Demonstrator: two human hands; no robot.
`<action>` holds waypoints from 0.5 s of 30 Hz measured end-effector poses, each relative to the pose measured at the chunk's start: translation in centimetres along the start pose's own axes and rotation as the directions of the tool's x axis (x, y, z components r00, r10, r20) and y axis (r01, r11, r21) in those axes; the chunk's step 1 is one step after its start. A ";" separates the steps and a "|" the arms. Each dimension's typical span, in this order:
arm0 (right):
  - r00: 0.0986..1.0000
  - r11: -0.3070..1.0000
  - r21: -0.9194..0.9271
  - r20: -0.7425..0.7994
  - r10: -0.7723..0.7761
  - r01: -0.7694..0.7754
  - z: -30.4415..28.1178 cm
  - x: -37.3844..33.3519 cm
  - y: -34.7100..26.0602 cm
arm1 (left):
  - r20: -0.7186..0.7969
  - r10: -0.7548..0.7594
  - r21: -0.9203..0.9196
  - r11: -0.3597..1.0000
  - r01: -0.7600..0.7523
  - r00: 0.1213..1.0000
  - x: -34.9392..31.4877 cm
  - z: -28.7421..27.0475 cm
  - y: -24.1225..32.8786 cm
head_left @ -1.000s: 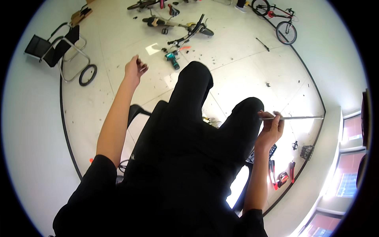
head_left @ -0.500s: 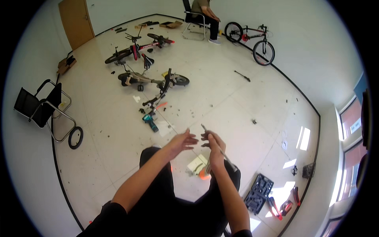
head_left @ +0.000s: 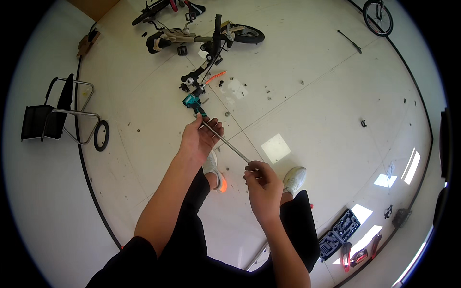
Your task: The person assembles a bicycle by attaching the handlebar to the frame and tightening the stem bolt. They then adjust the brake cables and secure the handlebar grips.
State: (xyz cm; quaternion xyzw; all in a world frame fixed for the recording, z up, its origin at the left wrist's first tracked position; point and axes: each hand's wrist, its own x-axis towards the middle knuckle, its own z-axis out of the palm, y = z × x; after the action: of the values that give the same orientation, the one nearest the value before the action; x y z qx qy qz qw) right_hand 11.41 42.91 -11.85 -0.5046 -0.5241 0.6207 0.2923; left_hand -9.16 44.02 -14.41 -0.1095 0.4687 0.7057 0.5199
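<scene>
A thin, straight metal rod [head_left: 231, 146] slants between my two hands above the floor. My right hand [head_left: 264, 192] is closed on its near end, with the fingers curled round it. At the far end, my left hand [head_left: 198, 141] has the rod between thumb and fingers, its fingers only loosely bent. Just beyond that hand, a teal and black cordless drill [head_left: 193, 101] lies on the floor. Past the drill lie black handlebars [head_left: 211, 53], by a small bicycle frame [head_left: 175, 36] on its side.
Small loose parts are scattered ahead. An open tool case [head_left: 340, 231] lies at the lower right beside red and black parts [head_left: 346, 257]. At the left, a black chair [head_left: 41, 120] stands near a tyre [head_left: 101, 136]. A bicycle wheel [head_left: 378, 18] shows at the far right.
The view has tipped downward. The rod, earlier in my right hand alone, now spans both hands. My left hand has gone from spread and holding nothing to holding the rod's far end.
</scene>
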 end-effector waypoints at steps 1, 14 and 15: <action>0.999 0.999 -0.010 0.012 0.034 -0.034 0.4 0.3 -0.3 | 0.022 0.010 0.017 1.000 -0.011 1.000 -0.9 0.1 0.5; 0.984 0.921 -0.381 0.176 -0.013 0.080 0.6 2.8 1.0 | 0.165 -0.169 0.285 0.951 0.117 0.972 0.8 4.3 -3.9; 0.989 0.971 -0.236 0.137 0.057 -0.023 0.5 2.9 1.1 | 0.208 -0.139 0.276 0.958 0.078 0.968 1.0 4.4 -4.5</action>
State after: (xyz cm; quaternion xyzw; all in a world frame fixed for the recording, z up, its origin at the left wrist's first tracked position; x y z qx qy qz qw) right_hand 10.16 44.99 -13.80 -0.5002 -0.6029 0.5950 0.1800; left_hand -4.37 48.20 -15.15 0.0162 0.4901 0.6146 0.6179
